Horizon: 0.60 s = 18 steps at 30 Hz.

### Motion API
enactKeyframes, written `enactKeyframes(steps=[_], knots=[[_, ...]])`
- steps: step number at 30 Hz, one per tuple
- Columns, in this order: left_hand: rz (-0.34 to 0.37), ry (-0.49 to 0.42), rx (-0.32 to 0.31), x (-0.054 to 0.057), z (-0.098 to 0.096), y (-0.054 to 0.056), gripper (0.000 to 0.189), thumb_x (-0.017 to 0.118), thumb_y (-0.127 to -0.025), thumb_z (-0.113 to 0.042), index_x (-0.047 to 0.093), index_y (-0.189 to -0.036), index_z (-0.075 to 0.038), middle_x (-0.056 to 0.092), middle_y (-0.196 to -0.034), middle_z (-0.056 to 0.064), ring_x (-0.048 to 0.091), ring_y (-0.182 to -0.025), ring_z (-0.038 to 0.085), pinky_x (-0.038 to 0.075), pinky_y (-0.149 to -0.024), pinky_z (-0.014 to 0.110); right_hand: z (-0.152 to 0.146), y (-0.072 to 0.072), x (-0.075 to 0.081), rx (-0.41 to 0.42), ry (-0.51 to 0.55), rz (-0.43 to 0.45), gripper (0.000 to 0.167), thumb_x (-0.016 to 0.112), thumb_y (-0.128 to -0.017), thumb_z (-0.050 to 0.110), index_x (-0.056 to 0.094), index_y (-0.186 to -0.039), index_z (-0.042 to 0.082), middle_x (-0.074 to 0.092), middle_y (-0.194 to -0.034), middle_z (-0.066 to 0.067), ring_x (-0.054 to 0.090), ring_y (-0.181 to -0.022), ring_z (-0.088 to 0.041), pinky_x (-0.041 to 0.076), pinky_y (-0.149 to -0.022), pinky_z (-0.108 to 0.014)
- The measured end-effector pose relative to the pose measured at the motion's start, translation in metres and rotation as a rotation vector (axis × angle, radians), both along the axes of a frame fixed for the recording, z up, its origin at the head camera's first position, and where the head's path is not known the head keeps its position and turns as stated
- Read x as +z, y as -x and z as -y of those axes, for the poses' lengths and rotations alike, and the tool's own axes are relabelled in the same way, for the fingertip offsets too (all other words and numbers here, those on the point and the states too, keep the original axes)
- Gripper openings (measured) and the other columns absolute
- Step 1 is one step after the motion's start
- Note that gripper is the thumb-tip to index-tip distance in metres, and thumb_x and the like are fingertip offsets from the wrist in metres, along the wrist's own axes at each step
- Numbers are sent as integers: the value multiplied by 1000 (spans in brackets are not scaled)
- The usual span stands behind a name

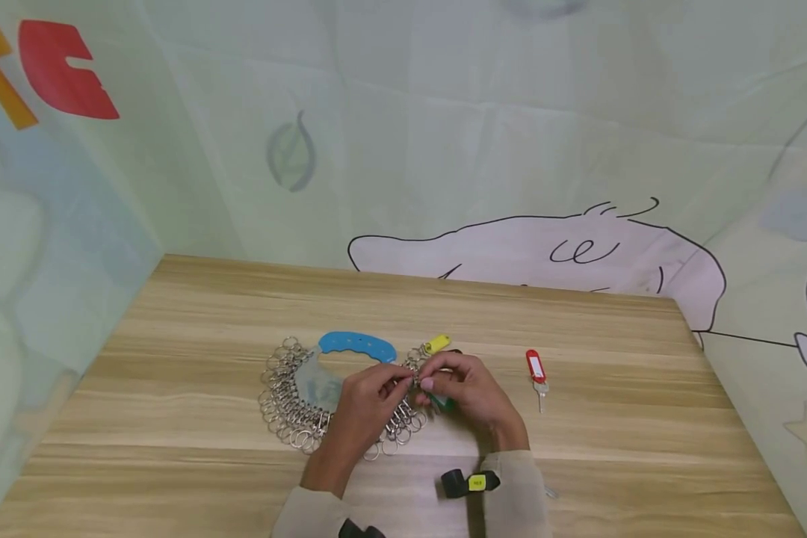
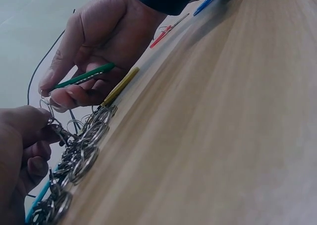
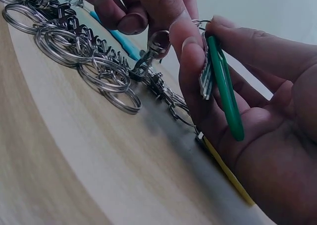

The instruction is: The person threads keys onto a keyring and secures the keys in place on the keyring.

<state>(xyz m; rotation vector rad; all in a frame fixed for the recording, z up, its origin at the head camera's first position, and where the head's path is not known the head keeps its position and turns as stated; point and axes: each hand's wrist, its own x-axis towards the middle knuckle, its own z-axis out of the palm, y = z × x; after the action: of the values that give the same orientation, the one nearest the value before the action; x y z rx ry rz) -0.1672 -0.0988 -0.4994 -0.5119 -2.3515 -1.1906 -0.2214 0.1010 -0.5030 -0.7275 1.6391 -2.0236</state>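
Note:
My left hand (image 1: 366,403) pinches a small metal key ring (image 3: 161,39) on a clasp at the right end of a large ring holder. Several metal split rings (image 3: 64,46) hang from clasps round this holder, which has a blue handle (image 1: 358,344). Close to the left fingertips, my right hand (image 1: 474,392) pinches a green key tag (image 3: 225,88) near its ring end. A silver key (image 3: 205,74) hangs beside the tag against the fingers. The thin ring between both hands is partly covered by fingertips.
A yellow key tag (image 1: 437,344) lies at the holder's right end, behind the hands. Farther right on the wooden table (image 1: 195,314) is a red key tag (image 1: 536,366) with a key. Beyond it, the left wrist view shows a blue item (image 2: 203,6).

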Motion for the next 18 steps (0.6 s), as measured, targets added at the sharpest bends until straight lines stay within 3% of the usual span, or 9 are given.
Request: enactKeyframes(steps=[8,18], knots=[[37,14,8,1,-1,0,13,77,-88,-1,76,-100,-5,66,-83,-4,53,-65,3,47,-54,17,0,0,0,-42,-50,30,11,62,-97,0,64,-104,-9,68,-93,-26,71,-81,-28,55,-79,-37],[87,3,-35,1,0,-2,20,71,-90,1,74,-109,-5,65,-90,-5,53,-69,4,47,-56,19,0,-2,3,-73,-72,92,14,63,-97,1,63,-105,-11,68,-95,-24,71,-80,-27,56,-79,-36]])
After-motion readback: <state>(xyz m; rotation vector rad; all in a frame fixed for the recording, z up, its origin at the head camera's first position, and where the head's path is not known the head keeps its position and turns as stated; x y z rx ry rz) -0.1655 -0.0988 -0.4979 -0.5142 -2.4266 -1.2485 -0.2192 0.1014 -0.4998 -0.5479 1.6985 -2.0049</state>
